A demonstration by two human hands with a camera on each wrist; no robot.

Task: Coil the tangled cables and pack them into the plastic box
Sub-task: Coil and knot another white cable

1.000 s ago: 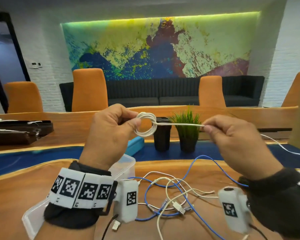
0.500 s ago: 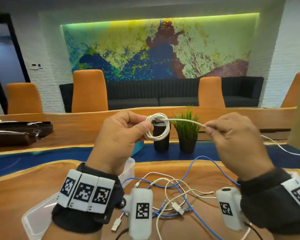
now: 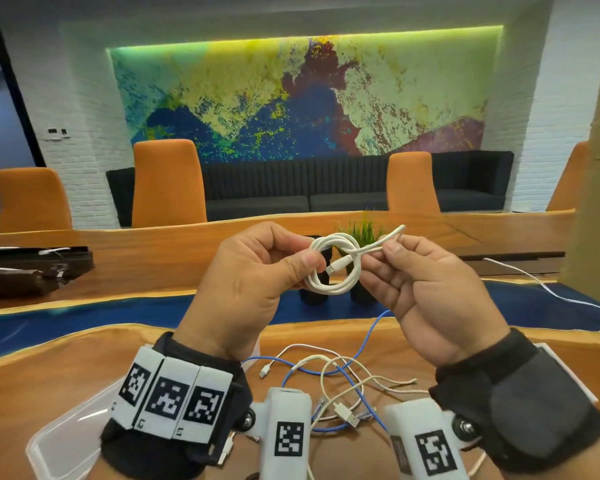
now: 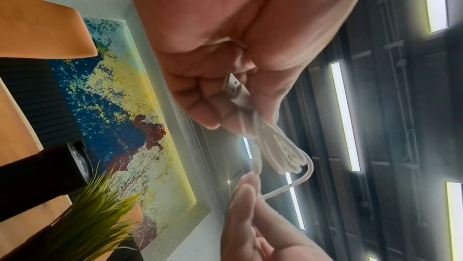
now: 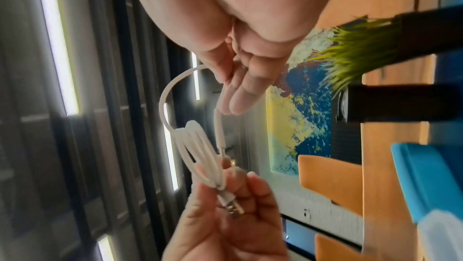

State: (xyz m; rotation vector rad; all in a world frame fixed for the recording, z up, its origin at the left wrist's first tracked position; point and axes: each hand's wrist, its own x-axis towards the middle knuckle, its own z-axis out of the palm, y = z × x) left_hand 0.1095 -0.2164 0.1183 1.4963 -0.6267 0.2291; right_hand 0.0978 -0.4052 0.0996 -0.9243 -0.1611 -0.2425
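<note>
Both hands are raised above the wooden surface (image 3: 49, 372), with a white cable coil (image 3: 335, 268) held between them. The left hand (image 3: 253, 282) has its fingers curled in and pinches one side of the coil between thumb and fingers; a USB plug (image 4: 235, 87) lies in its palm. The right hand (image 3: 426, 289) pinches the cable's loose tail end (image 3: 371, 249) between thumb and forefinger, the small connector tip poking across the coil. Down on the surface lies a tangle of blue and white cables (image 3: 340, 382). The clear plastic box (image 3: 66, 441) sits at the near left, partly hidden under the left wrist. Two small potted plants (image 3: 361, 233) stand beyond the hands.
</note>
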